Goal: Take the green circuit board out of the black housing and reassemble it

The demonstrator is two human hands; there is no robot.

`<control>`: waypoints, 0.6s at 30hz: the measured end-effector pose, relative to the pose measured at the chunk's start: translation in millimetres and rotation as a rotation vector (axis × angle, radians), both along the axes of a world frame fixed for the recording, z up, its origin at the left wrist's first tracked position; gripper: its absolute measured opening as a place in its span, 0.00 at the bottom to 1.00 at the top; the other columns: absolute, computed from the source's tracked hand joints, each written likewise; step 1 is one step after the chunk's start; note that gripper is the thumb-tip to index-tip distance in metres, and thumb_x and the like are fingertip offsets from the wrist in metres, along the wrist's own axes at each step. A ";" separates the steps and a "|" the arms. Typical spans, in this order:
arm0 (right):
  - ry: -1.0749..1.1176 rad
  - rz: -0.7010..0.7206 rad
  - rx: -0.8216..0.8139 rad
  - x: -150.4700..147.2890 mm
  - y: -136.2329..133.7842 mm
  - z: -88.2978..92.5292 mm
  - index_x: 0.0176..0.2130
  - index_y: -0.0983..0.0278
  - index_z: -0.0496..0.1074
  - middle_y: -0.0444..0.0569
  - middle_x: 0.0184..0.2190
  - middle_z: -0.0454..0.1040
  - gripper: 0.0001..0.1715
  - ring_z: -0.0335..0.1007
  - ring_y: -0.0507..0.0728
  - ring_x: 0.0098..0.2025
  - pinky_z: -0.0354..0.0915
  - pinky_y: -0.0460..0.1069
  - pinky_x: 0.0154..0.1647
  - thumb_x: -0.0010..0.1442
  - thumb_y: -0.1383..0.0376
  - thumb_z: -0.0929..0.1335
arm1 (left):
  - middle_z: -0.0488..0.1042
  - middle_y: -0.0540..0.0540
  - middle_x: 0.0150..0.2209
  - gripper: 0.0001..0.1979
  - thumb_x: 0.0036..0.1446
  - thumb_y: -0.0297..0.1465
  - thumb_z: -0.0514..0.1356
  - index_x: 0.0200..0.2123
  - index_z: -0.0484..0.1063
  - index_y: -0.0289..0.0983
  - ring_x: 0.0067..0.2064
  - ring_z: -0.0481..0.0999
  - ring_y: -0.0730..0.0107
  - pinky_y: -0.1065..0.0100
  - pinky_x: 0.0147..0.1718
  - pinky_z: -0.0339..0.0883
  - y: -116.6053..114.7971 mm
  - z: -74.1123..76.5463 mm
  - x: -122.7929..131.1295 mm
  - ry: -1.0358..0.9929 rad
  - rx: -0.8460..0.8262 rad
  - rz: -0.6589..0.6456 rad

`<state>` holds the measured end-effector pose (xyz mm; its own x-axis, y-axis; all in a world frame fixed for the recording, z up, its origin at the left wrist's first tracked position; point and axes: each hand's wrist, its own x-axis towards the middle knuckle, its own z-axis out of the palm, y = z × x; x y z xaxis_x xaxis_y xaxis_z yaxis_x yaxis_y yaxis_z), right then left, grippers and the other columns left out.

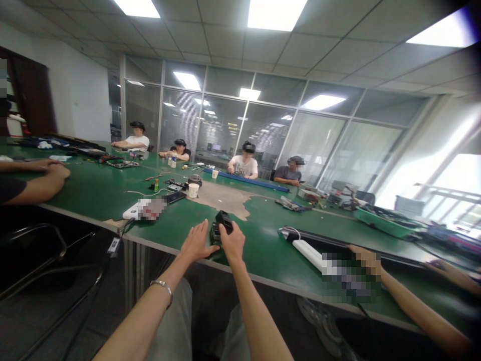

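My left hand (195,241) lies flat on the green table (263,245) near its front edge, fingers stretched out and spread, touching the side of a small dark device (215,233). My right hand (232,242) is closed around a small black block (224,219) held just above that device. A metal bracelet (164,287) sits on my left wrist. What the dark device is cannot be made out.
A white power strip (308,249) lies to the right, and beside it another person's arm (413,306) rests on the table. A second person's forearms (33,176) lie at the far left. A paper cup (193,190), tools and boards lie farther back. Several people sit along the far side.
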<state>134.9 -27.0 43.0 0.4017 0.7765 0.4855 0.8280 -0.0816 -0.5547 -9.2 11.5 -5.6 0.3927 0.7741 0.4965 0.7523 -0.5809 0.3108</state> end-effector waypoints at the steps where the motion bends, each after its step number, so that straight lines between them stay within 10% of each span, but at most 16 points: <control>1: 0.009 -0.019 0.009 6.0 -0.9 0.0 0.56 0.67 0.65 0.58 0.47 0.74 0.30 0.71 0.60 0.48 0.62 0.49 0.46 0.62 0.51 0.60 | 0.52 0.31 0.65 0.49 0.51 0.54 0.57 0.66 0.44 0.32 0.65 0.53 0.47 0.50 0.61 0.48 -0.8 1.0 0.4 0.010 -0.004 0.009; 18: -0.013 -0.036 0.018 34.7 -11.4 -52.5 0.61 0.76 0.58 0.65 0.57 0.65 0.36 0.62 0.63 0.58 0.56 0.51 0.57 0.60 0.59 0.64 | 0.62 0.36 0.61 0.36 0.56 0.52 0.55 0.61 0.56 0.37 0.62 0.60 0.52 0.53 0.61 0.47 -4.9 3.4 3.0 0.083 -0.033 0.041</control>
<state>169.7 -38.4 -9.5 0.4225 0.7529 0.5045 0.8319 -0.1012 -0.5457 -6.2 6.6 -2.2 0.3996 0.8058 0.4371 0.7990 -0.5399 0.2647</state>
